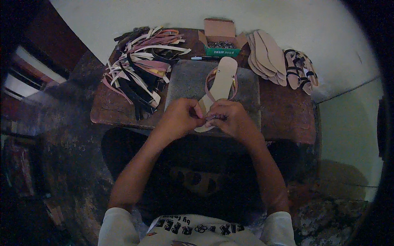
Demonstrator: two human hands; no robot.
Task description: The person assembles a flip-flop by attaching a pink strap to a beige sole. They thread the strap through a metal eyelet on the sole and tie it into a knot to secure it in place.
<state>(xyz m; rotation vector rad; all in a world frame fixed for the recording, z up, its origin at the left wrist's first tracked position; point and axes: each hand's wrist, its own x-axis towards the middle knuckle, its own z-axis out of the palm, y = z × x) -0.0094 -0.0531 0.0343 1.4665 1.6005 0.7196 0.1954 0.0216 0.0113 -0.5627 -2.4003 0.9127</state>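
On a grey slab (pixel 186 78) lies a sandal with a pale beige sole (pixel 223 80), its narrow end toward me. Pinkish-brown straps (pixel 208 91) with gold parts arch at both sides of the sole, and two small round studs show on its far half. My left hand (pixel 183 117) is closed in a pinch over the sole's near end. Beside it, my right hand (pixel 232 117) is closed too, over the spot where a strap runs under its fingers. The fingertips of both hands almost meet; what sits between them is too small to make out.
A wooden table (pixel 287 110) carries the slab. At its left lies a heap of cut strips (pixel 141 65) in black, cream and pink. Behind stands an open box of nails (pixel 221 49) with a pen (pixel 204 58) before it. Beige soles (pixel 266 57) and black-strapped sandals (pixel 296 69) lie right.
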